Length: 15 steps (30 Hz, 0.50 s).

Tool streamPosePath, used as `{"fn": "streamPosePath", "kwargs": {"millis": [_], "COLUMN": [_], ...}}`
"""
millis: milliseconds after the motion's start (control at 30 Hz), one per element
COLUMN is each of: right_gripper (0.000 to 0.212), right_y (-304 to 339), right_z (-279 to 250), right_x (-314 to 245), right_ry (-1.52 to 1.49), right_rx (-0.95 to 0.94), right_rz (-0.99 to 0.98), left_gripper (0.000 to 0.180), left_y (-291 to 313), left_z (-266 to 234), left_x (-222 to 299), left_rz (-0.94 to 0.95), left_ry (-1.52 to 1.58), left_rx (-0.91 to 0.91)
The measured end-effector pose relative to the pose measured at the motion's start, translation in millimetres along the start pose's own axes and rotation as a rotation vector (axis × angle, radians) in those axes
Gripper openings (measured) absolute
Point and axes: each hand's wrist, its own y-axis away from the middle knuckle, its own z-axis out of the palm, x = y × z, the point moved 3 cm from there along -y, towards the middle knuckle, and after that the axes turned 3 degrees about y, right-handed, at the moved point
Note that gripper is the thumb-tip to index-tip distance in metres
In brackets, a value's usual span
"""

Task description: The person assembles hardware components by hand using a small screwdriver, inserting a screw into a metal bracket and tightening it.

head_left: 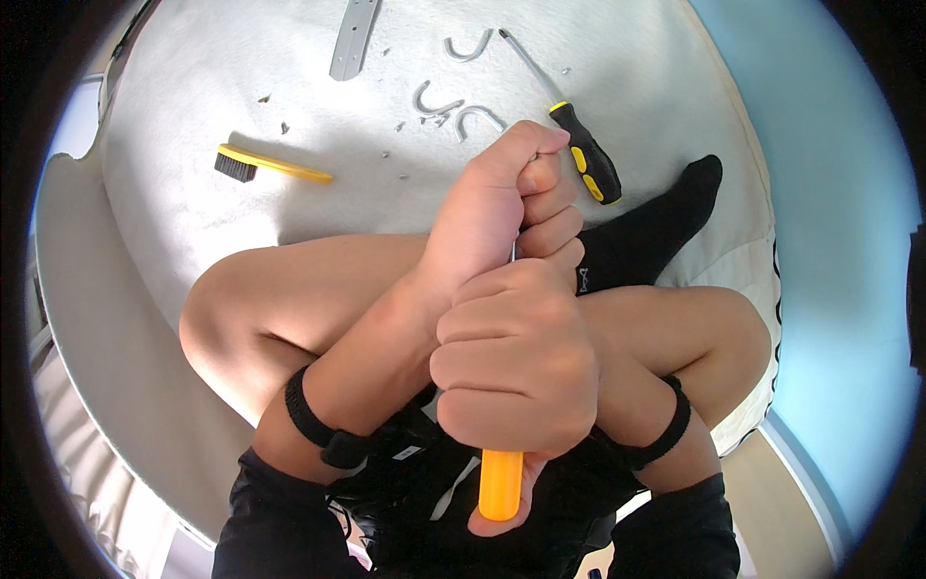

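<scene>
My right hand (pixel 516 362) is closed around the orange handle (pixel 501 487) of a hand tool, whose rounded end sticks out below the fist. A thin metal shaft shows in the gap between my hands; the tool's tip is hidden, so its kind cannot be told. Just above, my left hand (pixel 492 198) is curled into a fist where the shaft runs in. What lies inside that fist is covered by the fingers. Right beside the left fist lies a screwdriver (pixel 588 154) with a black and yellow handle, its shaft pointing up and left.
Three bent metal hooks (pixel 470 50) lie on the pale fleecy cover (pixel 193 77), with several small metal bits around them. A yellow brush (pixel 280 167) with dark bristles is at left. A perforated metal strip (pixel 354 39) lies at the far edge. My crossed legs surround the work.
</scene>
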Motion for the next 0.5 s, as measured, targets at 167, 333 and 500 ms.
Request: {"fn": "streamPosePath", "kwargs": {"millis": [167,333,500], "right_gripper": [0.034,0.046,0.059], "right_y": [2.4,0.0,-2.2], "right_z": [1.3,1.8,4.4], "right_x": [-4.1,-3.1,-3.9], "right_ry": [0.006,0.008,0.049], "right_rx": [0.008,0.017,0.029], "right_rz": [0.004,-0.017,-0.083], "left_gripper": [0.046,0.047,0.047], "left_y": [1.0,0.9,6.1], "left_z": [0.2,-1.6,2.3], "left_x": [-2.6,-3.4,-1.8], "left_rz": [-0.022,-0.043,-0.044], "left_ry": [-0.001,-0.003,0.047], "left_rx": [-0.017,0.031,-0.025]}}
